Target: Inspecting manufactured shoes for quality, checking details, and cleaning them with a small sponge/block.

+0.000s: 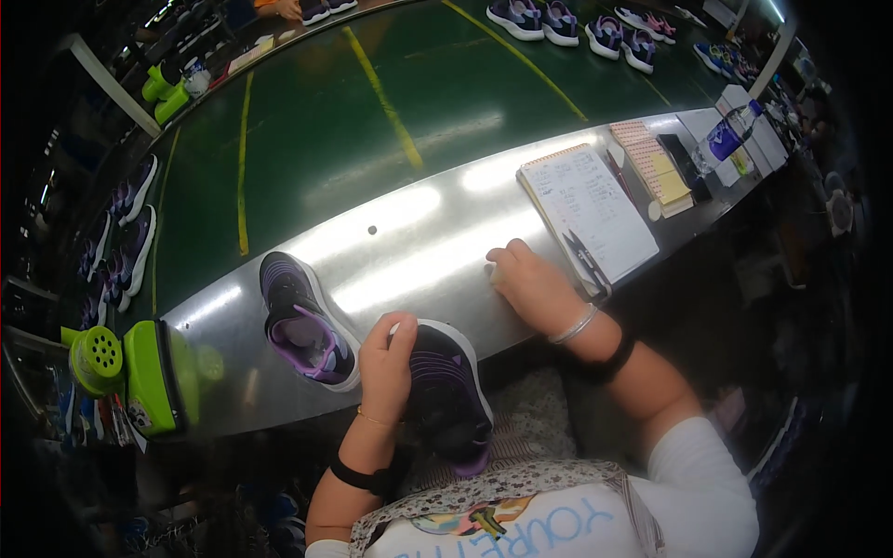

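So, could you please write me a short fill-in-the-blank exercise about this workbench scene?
1. The left hand grips a dark purple ____.
2. The right hand rests on the shiny ____ bench.
3. A pen lies on the open ____.
4. The second shoe lies to the person's ____ of the held one.

Missing words: shoe; metal; notebook; left

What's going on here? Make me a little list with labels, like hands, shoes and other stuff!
Left hand: grips a dark purple shoe at the table's near edge
Right hand: rests on the metal table, fingers curled
Second shoe: lies on the table, left of the held one
Notebook: open, beside the right hand, pen on it
Green container: far left
Conveyor belt: more shoes on it
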{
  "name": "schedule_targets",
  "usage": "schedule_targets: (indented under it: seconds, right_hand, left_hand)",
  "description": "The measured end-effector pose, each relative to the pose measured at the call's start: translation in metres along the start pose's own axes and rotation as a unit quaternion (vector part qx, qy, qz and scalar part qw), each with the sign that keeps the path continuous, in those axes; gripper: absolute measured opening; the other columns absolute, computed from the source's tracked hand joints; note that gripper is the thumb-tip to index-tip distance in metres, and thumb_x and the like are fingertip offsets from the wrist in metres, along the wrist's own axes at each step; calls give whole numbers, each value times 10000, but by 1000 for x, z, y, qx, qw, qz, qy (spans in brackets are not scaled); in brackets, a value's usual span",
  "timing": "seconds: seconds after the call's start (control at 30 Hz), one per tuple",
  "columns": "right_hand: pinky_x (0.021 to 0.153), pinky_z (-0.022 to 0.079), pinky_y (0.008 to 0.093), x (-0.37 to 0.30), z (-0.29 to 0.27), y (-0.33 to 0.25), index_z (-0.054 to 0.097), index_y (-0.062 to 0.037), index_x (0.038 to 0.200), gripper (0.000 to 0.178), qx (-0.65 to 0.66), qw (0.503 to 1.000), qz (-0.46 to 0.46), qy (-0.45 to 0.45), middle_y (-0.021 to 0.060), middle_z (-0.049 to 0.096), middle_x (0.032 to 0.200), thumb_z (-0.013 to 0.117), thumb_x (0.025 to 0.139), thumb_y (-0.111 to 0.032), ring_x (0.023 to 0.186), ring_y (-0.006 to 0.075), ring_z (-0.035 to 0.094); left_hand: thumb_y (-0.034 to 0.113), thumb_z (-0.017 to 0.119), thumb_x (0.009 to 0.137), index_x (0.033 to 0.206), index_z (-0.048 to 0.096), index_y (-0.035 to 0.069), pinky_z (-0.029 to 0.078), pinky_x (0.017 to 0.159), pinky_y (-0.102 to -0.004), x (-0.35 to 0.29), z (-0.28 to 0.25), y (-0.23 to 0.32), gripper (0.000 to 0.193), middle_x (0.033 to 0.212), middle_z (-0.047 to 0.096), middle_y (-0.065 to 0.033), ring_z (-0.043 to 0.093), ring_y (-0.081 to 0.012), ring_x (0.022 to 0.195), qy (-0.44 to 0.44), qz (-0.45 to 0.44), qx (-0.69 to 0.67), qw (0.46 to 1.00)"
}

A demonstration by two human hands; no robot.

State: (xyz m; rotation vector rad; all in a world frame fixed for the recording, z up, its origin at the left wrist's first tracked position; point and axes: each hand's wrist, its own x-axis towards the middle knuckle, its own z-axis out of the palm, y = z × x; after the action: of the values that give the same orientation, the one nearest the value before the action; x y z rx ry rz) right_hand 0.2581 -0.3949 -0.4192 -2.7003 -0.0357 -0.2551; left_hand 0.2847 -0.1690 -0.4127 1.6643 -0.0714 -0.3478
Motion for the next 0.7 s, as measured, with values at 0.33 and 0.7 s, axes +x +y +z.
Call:
schedule_targets:
  seconds: [0.33,0.7]
  right_hand:
    - [692,466,307,-29,2,-50,578,-37,967,273,377,925,2,-44,104,590,877,694,762,-175,776,240,592]
    - [673,468,350,14,14,-59,572,-22,926,268,358,933,-32,-2,140,580,846,660,785,-232,762,303,583]
  left_hand:
    - [277,501,908,887,612,-31,396,673,-241,17,1,-16,328,759,568,-24,482,-94,730,-18,-50,-26,998]
    - [268,429,943,888,601,-23,402,710,-242,16,3,0,342,819,577,-33,490,-99,763,-43,-84,-57,994]
